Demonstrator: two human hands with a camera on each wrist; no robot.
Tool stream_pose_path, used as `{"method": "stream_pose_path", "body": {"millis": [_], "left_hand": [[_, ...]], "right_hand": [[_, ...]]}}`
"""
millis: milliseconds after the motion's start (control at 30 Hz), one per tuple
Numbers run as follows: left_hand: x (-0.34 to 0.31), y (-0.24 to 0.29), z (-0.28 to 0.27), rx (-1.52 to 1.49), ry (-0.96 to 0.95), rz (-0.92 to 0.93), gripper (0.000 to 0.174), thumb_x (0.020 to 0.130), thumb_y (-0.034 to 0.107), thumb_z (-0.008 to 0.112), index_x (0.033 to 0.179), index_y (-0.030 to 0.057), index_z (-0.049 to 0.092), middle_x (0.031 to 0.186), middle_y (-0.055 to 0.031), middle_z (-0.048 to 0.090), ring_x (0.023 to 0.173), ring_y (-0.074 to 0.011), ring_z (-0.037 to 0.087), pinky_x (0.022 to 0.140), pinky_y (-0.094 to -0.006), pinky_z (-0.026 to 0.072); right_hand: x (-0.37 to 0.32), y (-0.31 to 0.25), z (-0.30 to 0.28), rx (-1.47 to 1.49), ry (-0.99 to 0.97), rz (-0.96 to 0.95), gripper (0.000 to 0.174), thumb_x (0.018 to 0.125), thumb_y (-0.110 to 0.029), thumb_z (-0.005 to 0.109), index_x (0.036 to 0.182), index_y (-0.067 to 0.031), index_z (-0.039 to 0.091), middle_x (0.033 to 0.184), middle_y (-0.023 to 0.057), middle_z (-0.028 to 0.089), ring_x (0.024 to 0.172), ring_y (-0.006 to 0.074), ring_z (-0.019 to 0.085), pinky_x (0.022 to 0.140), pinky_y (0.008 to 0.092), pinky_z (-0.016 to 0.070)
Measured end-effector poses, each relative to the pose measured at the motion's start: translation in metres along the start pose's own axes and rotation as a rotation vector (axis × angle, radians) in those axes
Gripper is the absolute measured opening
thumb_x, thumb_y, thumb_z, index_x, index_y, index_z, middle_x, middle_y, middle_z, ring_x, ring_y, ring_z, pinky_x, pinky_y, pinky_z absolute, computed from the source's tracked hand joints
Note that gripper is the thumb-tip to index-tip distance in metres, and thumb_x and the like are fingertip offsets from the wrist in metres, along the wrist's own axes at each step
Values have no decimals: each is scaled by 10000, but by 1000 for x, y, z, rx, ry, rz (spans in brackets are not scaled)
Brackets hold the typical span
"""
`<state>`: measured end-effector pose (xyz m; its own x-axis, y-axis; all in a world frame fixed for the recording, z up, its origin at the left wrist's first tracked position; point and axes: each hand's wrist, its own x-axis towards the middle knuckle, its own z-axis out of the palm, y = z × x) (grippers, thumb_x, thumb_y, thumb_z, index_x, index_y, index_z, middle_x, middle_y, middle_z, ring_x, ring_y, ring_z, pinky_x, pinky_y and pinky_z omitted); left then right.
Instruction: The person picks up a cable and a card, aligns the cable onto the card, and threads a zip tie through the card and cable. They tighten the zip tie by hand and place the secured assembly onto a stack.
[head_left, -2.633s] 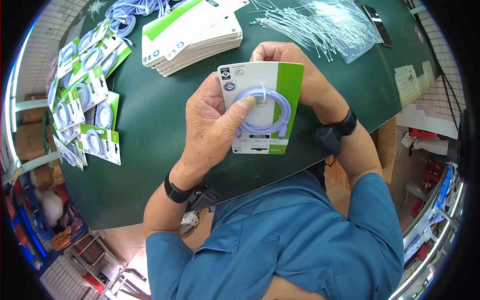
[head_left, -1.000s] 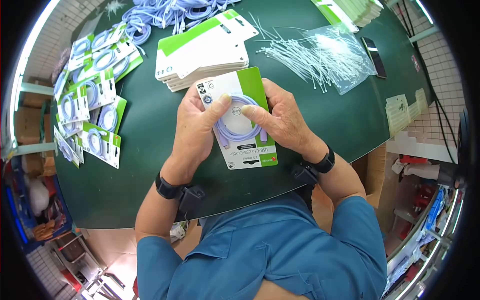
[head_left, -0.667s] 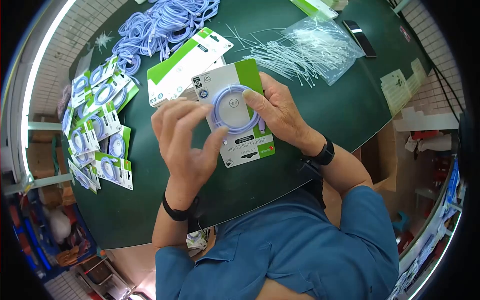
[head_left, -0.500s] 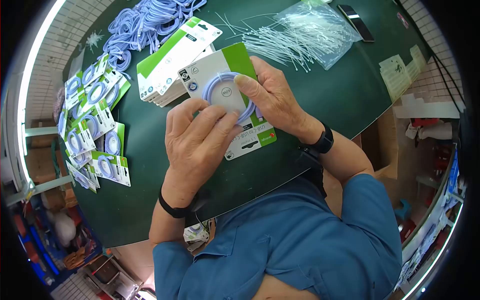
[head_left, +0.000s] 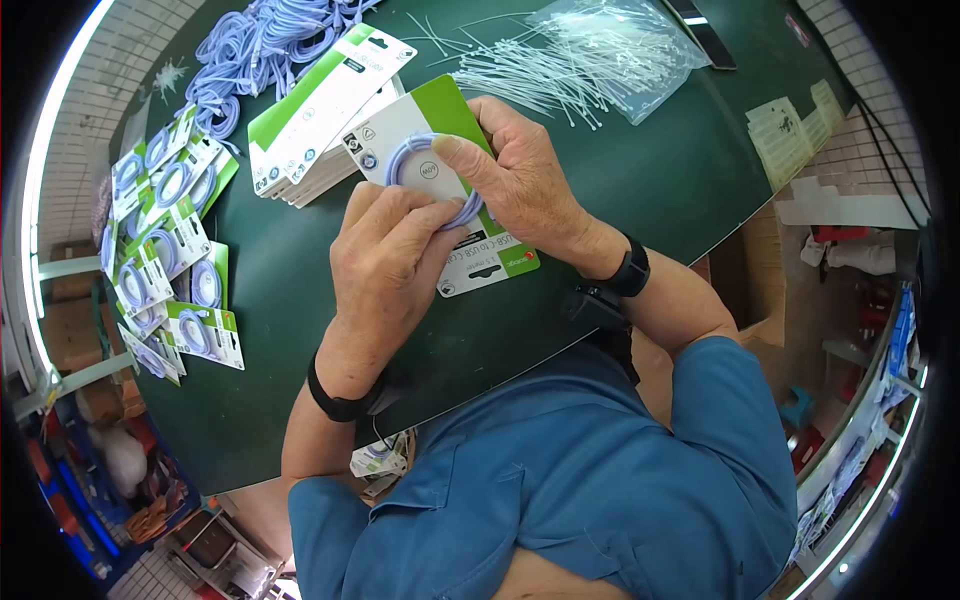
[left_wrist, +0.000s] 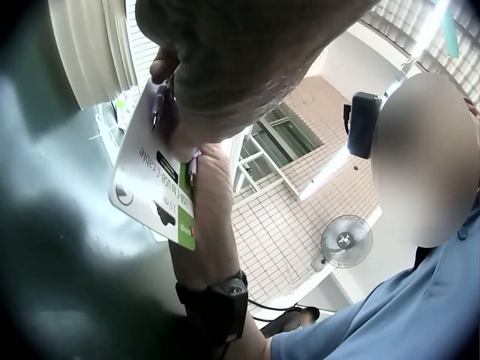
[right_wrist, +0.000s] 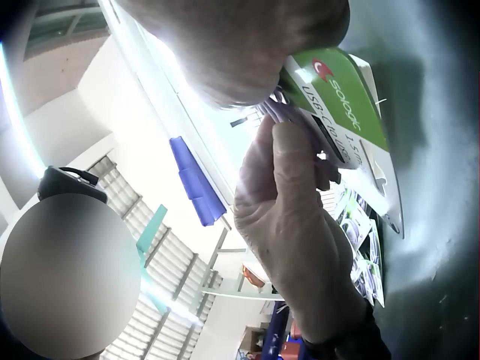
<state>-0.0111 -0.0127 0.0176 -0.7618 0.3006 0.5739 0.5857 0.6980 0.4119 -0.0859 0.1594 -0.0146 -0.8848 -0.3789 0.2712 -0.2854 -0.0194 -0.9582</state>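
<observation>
A white and green card [head_left: 385, 130] is held tilted above the table, a coiled lilac cable [head_left: 397, 162] on its face. The right hand [head_left: 525, 180] grips the card's right edge, thumb on top of the coil, other fingers behind. At the coil's lower left, the left hand [head_left: 385, 265] pinches the cable with curled fingers, hiding part of it. In the left wrist view cable plugs [left_wrist: 157, 112] show beside the printed card [left_wrist: 146, 176]. The right wrist view shows the left hand's thumb and finger [right_wrist: 281, 172] at the cable [right_wrist: 277, 111].
Carded cables [head_left: 165, 250] lie spread at the left of the green table [head_left: 270, 400]. Behind the hands are stacked cards [head_left: 320, 110] and a heap of loose lilac cables [head_left: 265, 45]. White ties [head_left: 540, 75], a plastic bag [head_left: 640, 60] and a phone [head_left: 705, 35] lie at the back right.
The left hand has come off the card's left edge, lifted with spread fingers, then moved right onto the coil. The right hand has come round to grip the card's right side. The card has tilted.
</observation>
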Motion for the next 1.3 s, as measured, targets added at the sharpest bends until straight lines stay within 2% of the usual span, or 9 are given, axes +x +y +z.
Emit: {"method": "stream_pose_path", "body": {"millis": [200, 300, 333, 467, 733, 833, 967, 1100, 1300], "left_hand": [[-2, 12, 20, 15, 130, -81, 244, 737, 7, 848, 949, 46, 735, 865, -50, 666, 749, -258, 605, 647, -377, 514], [-2, 13, 28, 87, 130, -79, 199, 774, 17, 823, 942, 37, 718, 851, -60, 651, 756, -270, 622, 646, -383, 518], [-2, 12, 29, 88, 134, -82, 199, 774, 17, 823, 942, 37, 718, 851, -60, 651, 756, -270, 622, 646, -383, 518], [-4, 10, 33, 3, 128, -154, 165, 801, 23, 801, 934, 28, 704, 843, -69, 640, 766, -268, 637, 645, -383, 521], [-2, -4, 8, -21, 57, -34, 226, 774, 28, 831, 971, 46, 722, 912, -68, 674, 781, -278, 650, 666, -380, 544], [-2, -4, -7, -84, 56, -109, 248, 765, 44, 848, 990, 55, 743, 938, -58, 694, 793, -275, 670, 682, -371, 559], [-8, -8, -10, -182, -6, -189, 223, 775, 57, 847, 979, 59, 757, 938, -44, 703, 803, -263, 693, 681, -365, 566], [-12, -13, -11, -155, -80, -176, 186, 783, 65, 846, 948, 62, 761, 938, -31, 709, 791, -257, 702, 658, -367, 564], [-12, -18, -7, -139, -40, -133, 183, 792, 71, 844, 958, 71, 767, 945, -32, 707, 797, -252, 705, 652, -360, 563]], "right_hand": [[0, 3, 4, -25, 11, -21, 326, 1078, -305, 650, 1165, 9, 653, 949, 36, 673, 843, 60, 569, 708, 252, 502], [-1, 2, 10, 26, 93, -26, 341, 1057, -309, 668, 1063, 25, 600, 858, 125, 673, 759, 150, 614, 670, 345, 519], [-2, 1, 11, 25, 88, -28, 341, 1057, -309, 668, 1063, 25, 600, 858, 125, 673, 759, 150, 614, 670, 345, 519], [-4, -2, 13, -9, 109, -44, 325, 1067, -297, 654, 1086, 23, 598, 858, 124, 676, 773, 146, 624, 683, 338, 530], [2, 2, 6, -33, 89, -45, 299, 1072, -274, 648, 1116, 21, 636, 893, 88, 700, 793, 113, 628, 686, 312, 535], [4, 4, 0, 145, 39, 102, 322, 1085, -297, 642, 1194, 6, 652, 988, 33, 716, 870, 45, 611, 736, 227, 531], [3, 7, 1, 93, 26, 56, 322, 1082, -284, 650, 1200, 15, 651, 1016, 40, 726, 881, 37, 624, 741, 210, 535], [-1, 6, 2, 20, 5, 33, 318, 1083, -269, 650, 1214, 21, 645, 1021, 37, 727, 884, 39, 627, 748, 212, 539], [-2, 7, 2, 40, 19, 74, 341, 1081, -262, 653, 1252, 32, 629, 1059, 48, 727, 906, 53, 639, 776, 221, 549]]}}
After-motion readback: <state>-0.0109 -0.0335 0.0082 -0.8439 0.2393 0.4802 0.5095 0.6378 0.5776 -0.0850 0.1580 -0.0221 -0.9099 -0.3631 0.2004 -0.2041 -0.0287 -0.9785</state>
